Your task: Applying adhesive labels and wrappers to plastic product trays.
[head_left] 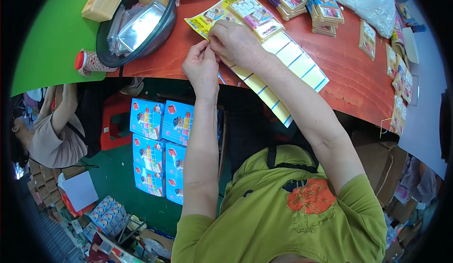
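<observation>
Both hands meet at upper centre: the left hand (202, 65) and right hand (234, 41) are pinched shut on the long white sheet of blue-edged labels (288, 58). Thin, limp and easily creased, it is best taken by its corner. The red table's edge (358, 114) runs just below; packaged goods (321, 6) crowd the upper right.

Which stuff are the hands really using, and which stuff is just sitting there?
In use:
- left hand and right hand, fingertips pinched together over the label sheet
- yellow card under the right hand
- packet of white pieces beside it

Just lying about:
- dark bowl holding foil bags
- stacks of finished packets
- blue boxes on the floor
</observation>
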A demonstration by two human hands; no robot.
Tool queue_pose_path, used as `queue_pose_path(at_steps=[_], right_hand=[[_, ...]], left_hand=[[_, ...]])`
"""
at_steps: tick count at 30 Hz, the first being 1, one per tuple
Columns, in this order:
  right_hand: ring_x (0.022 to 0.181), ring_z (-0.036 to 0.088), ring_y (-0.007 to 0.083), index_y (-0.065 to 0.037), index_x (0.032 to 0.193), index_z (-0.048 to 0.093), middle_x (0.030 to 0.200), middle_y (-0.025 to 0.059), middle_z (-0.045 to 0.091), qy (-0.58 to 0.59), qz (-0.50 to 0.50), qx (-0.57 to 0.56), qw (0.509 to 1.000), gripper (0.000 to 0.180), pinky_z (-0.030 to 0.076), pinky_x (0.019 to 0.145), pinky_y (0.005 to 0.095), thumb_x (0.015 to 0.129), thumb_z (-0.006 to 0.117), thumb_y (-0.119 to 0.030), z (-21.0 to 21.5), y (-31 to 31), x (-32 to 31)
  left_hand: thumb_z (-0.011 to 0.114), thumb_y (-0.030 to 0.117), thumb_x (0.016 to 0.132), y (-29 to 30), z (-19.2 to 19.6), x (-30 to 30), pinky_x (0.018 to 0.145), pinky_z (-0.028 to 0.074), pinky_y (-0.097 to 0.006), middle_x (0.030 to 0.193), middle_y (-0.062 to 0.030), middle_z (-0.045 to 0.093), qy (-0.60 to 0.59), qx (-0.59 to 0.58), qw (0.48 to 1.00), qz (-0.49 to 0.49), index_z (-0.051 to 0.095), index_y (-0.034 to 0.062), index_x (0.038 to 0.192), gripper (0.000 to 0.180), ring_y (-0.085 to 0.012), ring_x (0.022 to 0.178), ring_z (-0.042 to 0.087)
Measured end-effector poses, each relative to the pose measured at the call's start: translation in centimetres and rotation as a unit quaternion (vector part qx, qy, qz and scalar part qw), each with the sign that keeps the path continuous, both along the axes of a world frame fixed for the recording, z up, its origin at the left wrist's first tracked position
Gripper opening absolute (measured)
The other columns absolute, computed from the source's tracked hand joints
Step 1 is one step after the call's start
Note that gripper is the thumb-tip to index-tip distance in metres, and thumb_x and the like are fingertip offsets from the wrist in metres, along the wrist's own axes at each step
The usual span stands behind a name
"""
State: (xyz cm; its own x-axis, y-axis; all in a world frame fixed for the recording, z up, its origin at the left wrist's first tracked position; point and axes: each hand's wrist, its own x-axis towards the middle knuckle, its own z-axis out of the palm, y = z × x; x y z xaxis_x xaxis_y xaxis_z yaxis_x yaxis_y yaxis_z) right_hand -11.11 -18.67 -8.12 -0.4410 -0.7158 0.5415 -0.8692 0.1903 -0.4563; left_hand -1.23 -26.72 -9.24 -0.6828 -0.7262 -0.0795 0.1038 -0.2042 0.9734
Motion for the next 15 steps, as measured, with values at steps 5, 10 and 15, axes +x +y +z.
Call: queue_pose_path(at_steps=[5, 10, 15], right_hand=[[0.075, 0.068, 0.0226, 0.001, 0.092, 0.063, 0.085, 0.0115, 0.066, -0.156, -0.084, -0.103, 0.979, 0.013, 0.054, 0.069, 0.0326, 0.09, 0.062, -0.012, -0.8, -0.2, -0.8], [0.082, 0.068, 0.0138, 0.003, 0.098, 0.062, 0.089, 0.0084, 0.069, -0.249, -0.134, -0.179, 0.942, 0.017, 0.054, 0.073, 0.0268, 0.095, 0.06, -0.014, 0.6, 2.5, -2.7], [0.09, 0.068, 0.0153, 0.002, 0.103, 0.063, 0.098, 0.0109, 0.069, -0.405, -0.11, -0.365, 0.831, 0.016, 0.057, 0.081, 0.0301, 0.099, 0.056, -0.012, 6.1, 8.8, -5.5]], left_hand=[[0.058, 0.001, 0.093, 0.5, 0.8, -0.5, 0.056, 0.046, -0.022, 0.079, -0.0058, 0.065, -0.02, 0.024, 0.999, 0.034, 0.063, -0.0091, 0.103, 0.015, -0.0063, 0.064, 0.057], [0.056, -0.003, 0.086, -0.7, 0.3, -1.5, 0.056, 0.045, -0.022, 0.075, -0.0033, 0.064, -0.011, -0.011, 0.997, 0.082, 0.065, -0.0087, 0.099, 0.017, -0.0068, 0.061, 0.055], [0.059, -0.003, 0.081, -2.3, 0.2, -3.3, 0.066, 0.05, -0.031, 0.079, -0.0085, 0.066, -0.082, -0.171, 0.97, 0.15, 0.061, -0.0074, 0.102, 0.022, -0.0152, 0.067, 0.061]])
